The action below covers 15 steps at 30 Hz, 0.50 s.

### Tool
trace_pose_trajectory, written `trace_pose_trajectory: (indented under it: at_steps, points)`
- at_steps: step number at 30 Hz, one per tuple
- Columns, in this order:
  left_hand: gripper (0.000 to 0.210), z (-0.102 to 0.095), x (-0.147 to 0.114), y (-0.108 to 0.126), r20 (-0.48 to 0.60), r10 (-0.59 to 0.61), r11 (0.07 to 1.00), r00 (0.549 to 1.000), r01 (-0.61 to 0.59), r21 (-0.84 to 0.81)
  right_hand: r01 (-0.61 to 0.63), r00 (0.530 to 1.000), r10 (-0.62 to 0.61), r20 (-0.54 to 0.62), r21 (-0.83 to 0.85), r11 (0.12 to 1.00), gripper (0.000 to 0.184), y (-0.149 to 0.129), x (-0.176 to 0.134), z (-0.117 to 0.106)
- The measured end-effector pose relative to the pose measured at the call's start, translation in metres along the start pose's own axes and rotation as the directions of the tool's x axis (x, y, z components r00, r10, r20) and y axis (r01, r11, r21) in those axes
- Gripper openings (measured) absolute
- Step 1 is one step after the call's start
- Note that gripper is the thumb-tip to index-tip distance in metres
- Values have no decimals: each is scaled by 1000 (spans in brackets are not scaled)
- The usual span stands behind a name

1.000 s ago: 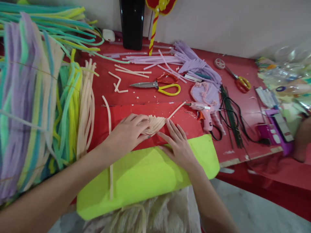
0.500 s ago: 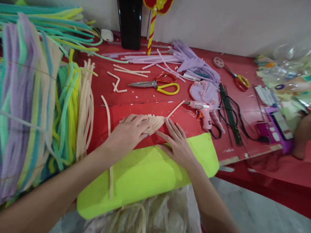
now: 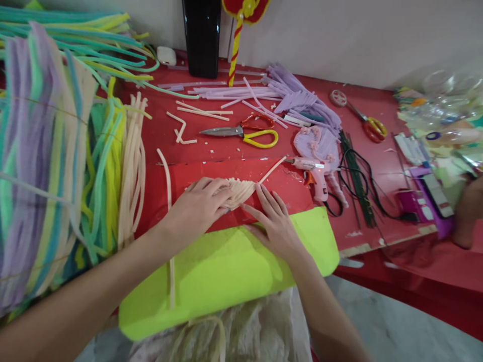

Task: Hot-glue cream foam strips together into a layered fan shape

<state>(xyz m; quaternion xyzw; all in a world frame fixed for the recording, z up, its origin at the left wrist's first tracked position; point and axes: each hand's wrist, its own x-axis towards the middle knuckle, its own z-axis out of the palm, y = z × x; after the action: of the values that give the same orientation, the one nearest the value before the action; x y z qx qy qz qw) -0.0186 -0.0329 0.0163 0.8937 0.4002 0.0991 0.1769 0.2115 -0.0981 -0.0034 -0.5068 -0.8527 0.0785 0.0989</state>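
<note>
A leaf-shaped piece of beige pipe cleaners (image 3: 241,192) laid side by side rests on the red table. My left hand (image 3: 202,201) covers its left end, fingers curved over it and holding it down; what lies under the palm is hidden. At the piece's right tip, my right hand (image 3: 273,221) lies with fingers stretched out, fingertips touching the edge. From that tip a single beige strand (image 3: 273,169) sticks out up and right, its end close to the nozzle of a pink glue gun (image 3: 317,173). Beneath my wrists is a lime-green mat (image 3: 234,276).
Scissors (image 3: 241,131) lie beyond my hands, with cut beige pieces (image 3: 204,110) and lilac pipe cleaners (image 3: 302,95) behind. Colourful pipe cleaner bundles (image 3: 41,166) fill the left. One loose strand (image 3: 168,181) passes under my left forearm. A black cord (image 3: 372,176) runs right, near another person's arm (image 3: 470,211).
</note>
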Motion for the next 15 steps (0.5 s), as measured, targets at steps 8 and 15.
trace_pose_trajectory:
  at_steps: [8, 15]
  points:
    - [31, -2, 0, 1, 0, 3, 1000, 1000, -3, -15, -8, 1000, 8, -3, 13, 1000, 46, 0, -1, 1]
    - [33, -2, 0, 0, 14, -11, 1000, 1000, 11, -23, 13, 1000, -13, -15, 0, 1000, 45, 1, -1, 1]
